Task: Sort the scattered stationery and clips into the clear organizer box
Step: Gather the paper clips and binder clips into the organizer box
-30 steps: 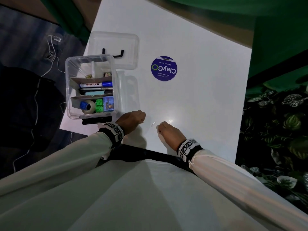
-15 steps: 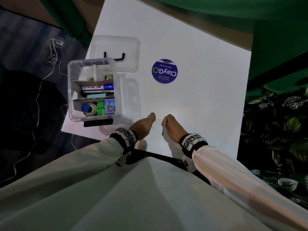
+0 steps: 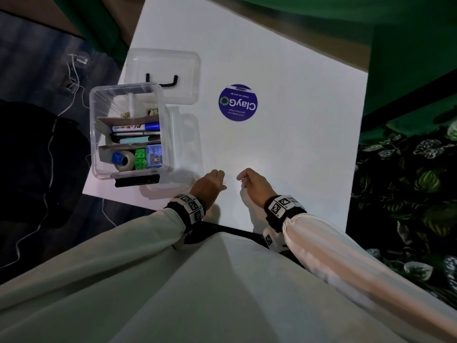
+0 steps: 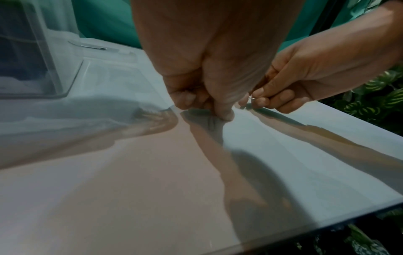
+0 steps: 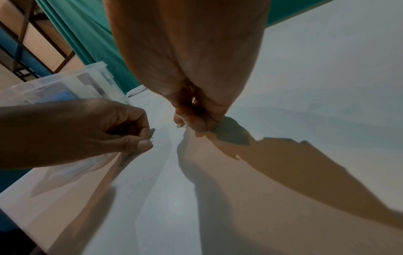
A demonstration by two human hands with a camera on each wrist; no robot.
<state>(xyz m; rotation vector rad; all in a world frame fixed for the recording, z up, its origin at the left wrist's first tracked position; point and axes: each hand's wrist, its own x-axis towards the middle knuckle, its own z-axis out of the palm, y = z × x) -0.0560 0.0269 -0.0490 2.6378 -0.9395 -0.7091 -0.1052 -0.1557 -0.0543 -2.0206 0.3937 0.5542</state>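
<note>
The clear organizer box stands at the table's left edge, holding markers, a tape roll, green blocks and a small blue box between cardboard dividers. To its right, near the front edge, my left hand pinches a small silver paper clip between thumb and forefinger. A short gap away, my right hand pinches another small metal clip with its fingers curled. Both hands hover just above the white table. The left thumb tip looks close to the surface.
The box's clear lid with a black handle lies behind the box. A round purple sticker is on the table's middle. Leafy plants stand past the right edge, and cables lie on the floor to the left.
Both hands came together at a small clip lying on the table between them. They have since drawn apart and risen slightly, each pinching a clip.
</note>
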